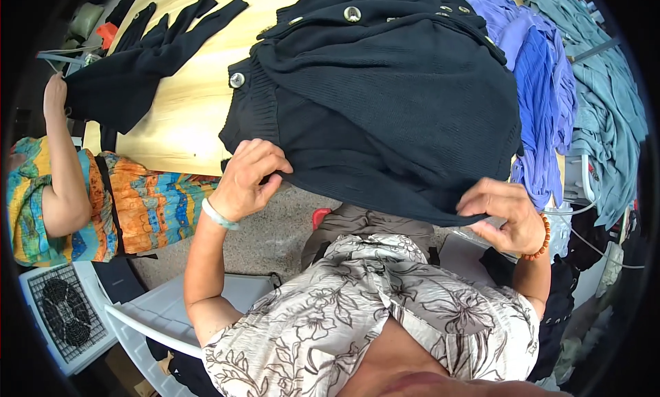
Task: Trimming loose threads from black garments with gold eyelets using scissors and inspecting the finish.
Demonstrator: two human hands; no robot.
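Observation:
A black knit cardigan (392,115) with ribbed bands and shiny round metal buttons is spread over the table in front of me, its near edge hanging over the table's edge. My left hand (251,180), a pale bangle at its wrist, pinches the near left part of that edge. At the near right corner, my right hand (505,215) has the hem between thumb and fingers; an orange bead bracelet circles that wrist. The stretch of edge between both hands sags slightly. More dark knitwear lies bunched beyond it, with several buttons showing.
Light wood tabletop (192,115) shows to the left. There a co-worker in a bright patterned garment (137,204) handles another black garment (130,81). Blue-violet clothes (543,87) and grey-green clothes (605,122) are heaped at right. A fan (65,307) and white plastic bin (158,332) stand lower left.

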